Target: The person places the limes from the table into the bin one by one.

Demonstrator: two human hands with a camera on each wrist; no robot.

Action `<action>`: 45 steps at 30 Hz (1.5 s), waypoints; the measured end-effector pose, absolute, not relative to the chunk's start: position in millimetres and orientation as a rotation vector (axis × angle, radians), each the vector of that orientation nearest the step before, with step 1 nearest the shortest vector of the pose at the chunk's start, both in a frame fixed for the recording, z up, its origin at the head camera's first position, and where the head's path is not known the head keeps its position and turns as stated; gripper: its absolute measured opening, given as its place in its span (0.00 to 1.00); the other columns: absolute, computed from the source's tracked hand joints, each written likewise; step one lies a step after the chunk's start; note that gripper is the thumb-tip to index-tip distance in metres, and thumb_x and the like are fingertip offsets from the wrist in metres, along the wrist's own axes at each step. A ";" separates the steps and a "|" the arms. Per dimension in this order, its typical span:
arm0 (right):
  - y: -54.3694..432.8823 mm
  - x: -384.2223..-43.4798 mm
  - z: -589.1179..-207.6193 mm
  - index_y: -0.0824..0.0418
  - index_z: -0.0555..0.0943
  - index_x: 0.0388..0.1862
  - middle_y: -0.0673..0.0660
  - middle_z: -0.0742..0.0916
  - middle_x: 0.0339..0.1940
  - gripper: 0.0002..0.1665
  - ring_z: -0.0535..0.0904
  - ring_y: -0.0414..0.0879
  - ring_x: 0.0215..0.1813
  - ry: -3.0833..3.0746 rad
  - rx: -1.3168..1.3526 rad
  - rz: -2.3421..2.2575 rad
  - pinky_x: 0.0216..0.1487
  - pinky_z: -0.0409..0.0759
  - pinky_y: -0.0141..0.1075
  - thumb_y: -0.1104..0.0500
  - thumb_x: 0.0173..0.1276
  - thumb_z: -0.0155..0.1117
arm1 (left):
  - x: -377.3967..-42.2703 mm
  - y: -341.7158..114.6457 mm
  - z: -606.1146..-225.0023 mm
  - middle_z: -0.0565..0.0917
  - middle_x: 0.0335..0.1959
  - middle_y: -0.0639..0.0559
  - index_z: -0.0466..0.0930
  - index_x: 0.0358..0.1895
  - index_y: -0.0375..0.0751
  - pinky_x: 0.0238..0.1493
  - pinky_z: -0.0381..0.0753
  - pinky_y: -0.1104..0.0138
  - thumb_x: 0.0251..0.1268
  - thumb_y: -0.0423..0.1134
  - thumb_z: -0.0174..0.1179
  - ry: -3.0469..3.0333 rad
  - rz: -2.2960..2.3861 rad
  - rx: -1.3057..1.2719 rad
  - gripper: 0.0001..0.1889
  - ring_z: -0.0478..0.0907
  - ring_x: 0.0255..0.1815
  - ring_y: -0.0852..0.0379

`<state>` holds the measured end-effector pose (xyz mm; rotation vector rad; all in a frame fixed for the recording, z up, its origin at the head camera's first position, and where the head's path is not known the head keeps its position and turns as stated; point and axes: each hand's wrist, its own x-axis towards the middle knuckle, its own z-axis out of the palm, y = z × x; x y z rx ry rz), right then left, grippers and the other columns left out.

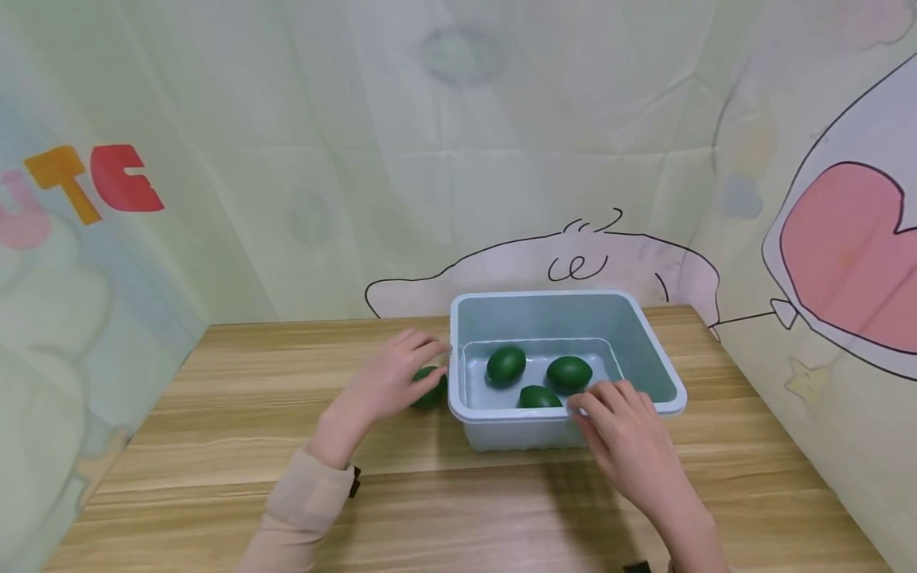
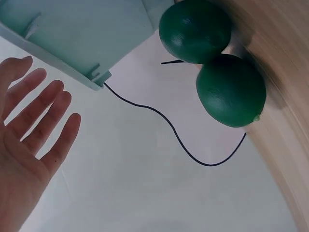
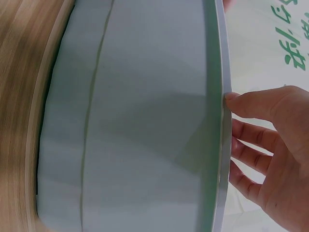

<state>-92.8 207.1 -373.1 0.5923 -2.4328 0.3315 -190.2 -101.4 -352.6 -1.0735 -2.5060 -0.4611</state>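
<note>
A pale blue plastic bin (image 1: 530, 434) stands on the wooden table with three dark green limes (image 1: 506, 366) visible inside. My right hand (image 1: 630, 438) pinches its front rim, the thumb (image 3: 241, 104) on the outer side and the fingers reaching behind the edge. By the bin's left side, my left hand (image 1: 387, 378) hovers with fingers spread and nothing in them. Under it, outside the bin, lies a lime (image 1: 427, 388), partly covered by the hand. The left wrist view shows two limes (image 2: 231, 92) side by side on the table there, below the open palm (image 2: 24, 150).
The wooden table (image 1: 215, 446) stretches to the left and front of the bin. A printed cloth backdrop (image 1: 344, 199) hangs behind the table and along both sides, close behind the bin's back rim.
</note>
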 end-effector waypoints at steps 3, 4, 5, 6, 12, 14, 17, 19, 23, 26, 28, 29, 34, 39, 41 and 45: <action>206.8 -93.1 -373.0 0.51 0.82 0.37 0.46 0.81 0.33 0.10 0.71 0.44 0.39 -2.439 0.591 0.333 0.37 0.65 0.36 0.63 0.58 0.69 | -190.2 -107.4 -354.5 0.83 0.47 0.50 0.81 0.52 0.42 0.53 0.80 0.60 0.62 0.39 0.63 -2.523 -0.460 -1.054 0.15 0.78 0.50 0.52; 206.8 -93.1 -373.0 0.51 0.82 0.37 0.46 0.80 0.33 0.10 0.71 0.43 0.39 -2.440 0.591 0.334 0.37 0.65 0.35 0.63 0.58 0.69 | -190.4 -109.2 -355.4 0.83 0.47 0.50 0.81 0.52 0.42 0.53 0.79 0.60 0.62 0.39 0.63 -2.529 -0.458 -1.048 0.15 0.78 0.51 0.52; 206.8 -93.2 -373.0 0.51 0.82 0.37 0.45 0.80 0.33 0.10 0.71 0.43 0.39 -2.441 0.591 0.335 0.37 0.65 0.35 0.63 0.58 0.69 | -190.6 -110.7 -356.3 0.83 0.48 0.50 0.81 0.52 0.42 0.54 0.79 0.59 0.62 0.39 0.63 -2.533 -0.461 -1.045 0.15 0.78 0.51 0.52; 206.7 -93.1 -372.9 0.51 0.82 0.37 0.45 0.80 0.33 0.10 0.71 0.43 0.39 -2.443 0.590 0.337 0.37 0.64 0.35 0.63 0.58 0.69 | -190.8 -112.0 -357.3 0.83 0.48 0.50 0.81 0.51 0.42 0.55 0.79 0.59 0.62 0.39 0.63 -2.538 -0.460 -1.038 0.15 0.78 0.52 0.51; 206.5 -92.4 -372.9 0.51 0.82 0.37 0.46 0.80 0.33 0.10 0.71 0.43 0.39 -2.440 0.588 0.336 0.37 0.64 0.35 0.63 0.58 0.69 | -190.1 -115.6 -362.0 0.83 0.46 0.50 0.81 0.51 0.42 0.54 0.79 0.59 0.61 0.40 0.63 -2.542 -0.437 -1.017 0.15 0.79 0.52 0.51; 206.6 -92.3 -373.2 0.51 0.82 0.37 0.46 0.81 0.33 0.10 0.71 0.44 0.40 -2.442 0.585 0.336 0.37 0.64 0.35 0.63 0.58 0.69 | -190.1 -116.1 -364.0 0.83 0.46 0.50 0.81 0.51 0.42 0.53 0.80 0.59 0.61 0.41 0.64 -2.537 -0.431 -1.016 0.15 0.79 0.51 0.52; 206.8 -92.2 -373.7 0.51 0.82 0.37 0.46 0.81 0.33 0.10 0.71 0.44 0.40 -2.443 0.585 0.337 0.37 0.65 0.35 0.63 0.58 0.69 | -190.8 -116.6 -368.0 0.83 0.46 0.50 0.81 0.51 0.43 0.52 0.80 0.59 0.60 0.41 0.65 -2.538 -0.431 -1.013 0.16 0.79 0.50 0.52; 206.8 -92.1 -373.8 0.51 0.82 0.37 0.46 0.81 0.33 0.10 0.71 0.44 0.40 -2.443 0.585 0.338 0.37 0.64 0.35 0.63 0.58 0.69 | -191.7 -116.6 -370.9 0.83 0.47 0.49 0.81 0.51 0.42 0.53 0.80 0.59 0.60 0.40 0.65 -2.545 -0.442 -1.009 0.16 0.79 0.51 0.52; 207.0 -92.1 -373.8 0.51 0.82 0.37 0.46 0.81 0.33 0.10 0.71 0.43 0.39 -2.439 0.585 0.338 0.36 0.63 0.34 0.63 0.58 0.69 | -192.8 -114.8 -375.7 0.83 0.48 0.49 0.81 0.51 0.41 0.55 0.79 0.57 0.61 0.41 0.64 -2.585 -0.464 -0.976 0.16 0.79 0.53 0.51; 206.9 -91.9 -373.5 0.51 0.82 0.37 0.46 0.81 0.33 0.10 0.71 0.43 0.39 -2.433 0.587 0.339 0.36 0.63 0.34 0.63 0.58 0.69 | -194.0 -112.5 -379.1 0.83 0.48 0.50 0.82 0.52 0.42 0.56 0.78 0.57 0.61 0.41 0.64 -2.634 -0.476 -0.924 0.16 0.78 0.54 0.51; 207.0 -92.0 -373.3 0.51 0.82 0.37 0.46 0.81 0.33 0.10 0.71 0.43 0.39 -2.434 0.587 0.340 0.36 0.64 0.35 0.63 0.58 0.69 | -195.0 -110.7 -381.1 0.82 0.49 0.50 0.81 0.52 0.42 0.57 0.77 0.57 0.61 0.42 0.64 -2.673 -0.479 -0.888 0.17 0.77 0.55 0.50; 207.0 -92.1 -373.3 0.52 0.82 0.37 0.46 0.81 0.33 0.10 0.71 0.44 0.39 -2.436 0.586 0.341 0.36 0.64 0.35 0.63 0.58 0.69 | -195.6 -109.8 -382.0 0.82 0.50 0.50 0.81 0.52 0.42 0.58 0.77 0.56 0.61 0.42 0.64 -2.694 -0.482 -0.873 0.17 0.77 0.55 0.50; 207.2 -92.2 -373.1 0.51 0.82 0.37 0.46 0.81 0.33 0.09 0.71 0.44 0.40 -2.450 0.576 0.342 0.37 0.64 0.35 0.63 0.58 0.69 | -198.6 -105.8 -384.3 0.81 0.51 0.48 0.81 0.53 0.42 0.59 0.75 0.54 0.60 0.42 0.64 -2.775 -0.473 -0.820 0.18 0.76 0.56 0.48; 207.3 -92.1 -373.0 0.51 0.82 0.37 0.46 0.81 0.33 0.09 0.71 0.44 0.40 -2.451 0.574 0.342 0.37 0.64 0.35 0.63 0.58 0.69 | -202.7 -103.8 -387.4 0.81 0.52 0.48 0.80 0.54 0.42 0.61 0.74 0.53 0.61 0.43 0.64 -2.819 -0.478 -0.789 0.18 0.75 0.57 0.47; 207.3 -92.0 -372.9 0.51 0.82 0.37 0.46 0.81 0.33 0.09 0.71 0.43 0.40 -2.450 0.576 0.342 0.36 0.64 0.35 0.63 0.58 0.69 | -204.3 -103.4 -388.9 0.80 0.52 0.48 0.80 0.54 0.42 0.62 0.74 0.53 0.61 0.43 0.64 -2.840 -0.482 -0.777 0.18 0.75 0.58 0.47; 207.0 -91.9 -372.6 0.51 0.82 0.37 0.47 0.81 0.33 0.09 0.71 0.43 0.39 -2.451 0.580 0.344 0.37 0.64 0.35 0.63 0.58 0.69 | -207.9 -103.4 -393.0 0.80 0.53 0.47 0.80 0.55 0.43 0.62 0.74 0.52 0.60 0.43 0.65 -2.881 -0.483 -0.743 0.19 0.75 0.59 0.46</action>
